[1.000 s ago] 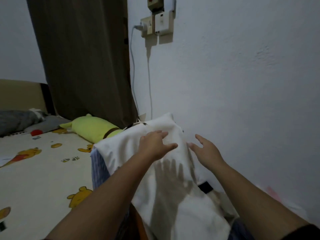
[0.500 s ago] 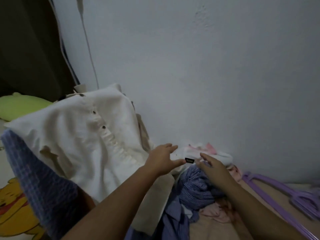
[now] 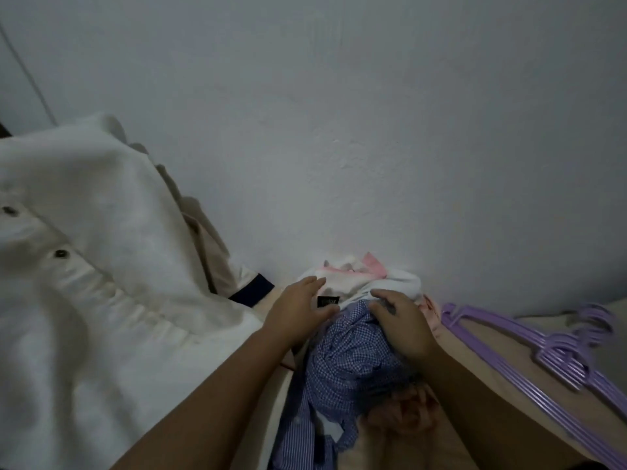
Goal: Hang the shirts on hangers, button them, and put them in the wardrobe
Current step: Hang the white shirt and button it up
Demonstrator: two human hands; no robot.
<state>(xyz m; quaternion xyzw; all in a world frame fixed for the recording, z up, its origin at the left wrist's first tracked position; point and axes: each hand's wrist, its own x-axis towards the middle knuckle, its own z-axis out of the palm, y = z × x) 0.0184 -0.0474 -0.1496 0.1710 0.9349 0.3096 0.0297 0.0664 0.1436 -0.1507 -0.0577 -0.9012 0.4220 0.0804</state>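
Both hands, left and right, fingers relaxed, rest on shirt pile. Purple hangers at 3 o'clock; cream shirt at 9.

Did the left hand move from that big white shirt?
Yes. The left hand left the white shirt and moved right, down onto the clothes pile by the wall.

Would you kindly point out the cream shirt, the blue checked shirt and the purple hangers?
cream shirt [image 3: 112, 266]: head view, on its front panel.
blue checked shirt [image 3: 349, 354]: head view, on the crumpled middle.
purple hangers [image 3: 556, 354]: head view, on the stacked hooks.
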